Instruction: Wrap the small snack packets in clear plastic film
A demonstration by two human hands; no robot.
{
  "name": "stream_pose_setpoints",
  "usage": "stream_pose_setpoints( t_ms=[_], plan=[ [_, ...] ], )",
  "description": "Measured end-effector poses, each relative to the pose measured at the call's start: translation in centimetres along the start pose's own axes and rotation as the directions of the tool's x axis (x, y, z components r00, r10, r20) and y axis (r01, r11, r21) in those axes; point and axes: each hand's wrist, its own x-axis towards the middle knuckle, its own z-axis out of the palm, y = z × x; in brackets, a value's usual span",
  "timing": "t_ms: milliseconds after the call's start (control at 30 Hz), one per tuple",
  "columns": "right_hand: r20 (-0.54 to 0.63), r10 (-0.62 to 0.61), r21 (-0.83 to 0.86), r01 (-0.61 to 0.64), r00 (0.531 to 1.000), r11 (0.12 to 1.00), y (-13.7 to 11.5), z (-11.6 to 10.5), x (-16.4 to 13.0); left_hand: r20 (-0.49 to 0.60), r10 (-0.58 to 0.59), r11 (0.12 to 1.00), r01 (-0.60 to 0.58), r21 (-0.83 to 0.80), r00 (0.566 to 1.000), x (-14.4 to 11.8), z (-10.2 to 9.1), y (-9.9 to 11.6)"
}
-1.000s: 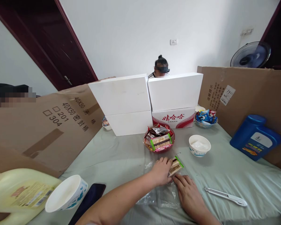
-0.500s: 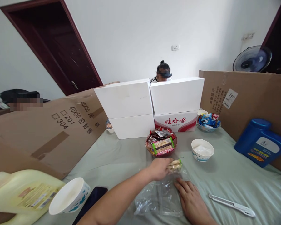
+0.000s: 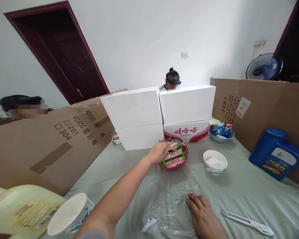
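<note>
My left hand [image 3: 159,152] reaches out over a red bowl [image 3: 185,160] heaped with wrapped snacks. Its fingers are closed on a snack bar [image 3: 173,145] in clear-and-green wrapping, held at the top of the heap. Just in front of that lies another wrapped snack bar [image 3: 174,158], dark-striped, in the bowl. A clear plastic bag [image 3: 165,207] lies flat and crinkled on the cloth near me. My right hand [image 3: 204,214] rests on its right edge, fingers stretched out and holding nothing.
White boxes [image 3: 137,116] stand stacked behind the bowl. To the right are a white paper bowl [image 3: 215,162], a box cutter [image 3: 248,223], a blue jug [image 3: 276,154] and a bowl of blue packets [image 3: 221,131]. A paper bowl [image 3: 69,215] and yellow jug [image 3: 25,212] stand left. Cardboard walls flank both sides.
My left hand has carried the snack bar forward and left, from the bag's far edge to above the red bowl. My right hand has stayed on the bag.
</note>
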Motion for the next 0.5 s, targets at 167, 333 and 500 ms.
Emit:
stream_pose_setpoints(
  t_ms=[167,333,500],
  plan=[
    [-0.009,-0.010,0.012,0.010,1.000,1.000,0.2,0.2,-0.1,-0.003,0.071,0.997,-0.071,-0.017,0.997,-1.3,2.6,-1.1],
    [-0.033,-0.026,-0.012,0.026,0.999,1.000,0.4,0.5,-0.1,0.020,-0.006,0.999,0.005,0.040,1.000,-1.1,2.0,-0.9],
    [-0.046,-0.044,-0.028,0.042,0.998,0.999,0.3,0.3,-0.1,0.016,-0.091,0.992,0.089,0.086,0.996,1.3,-0.4,1.6]
  ],
)
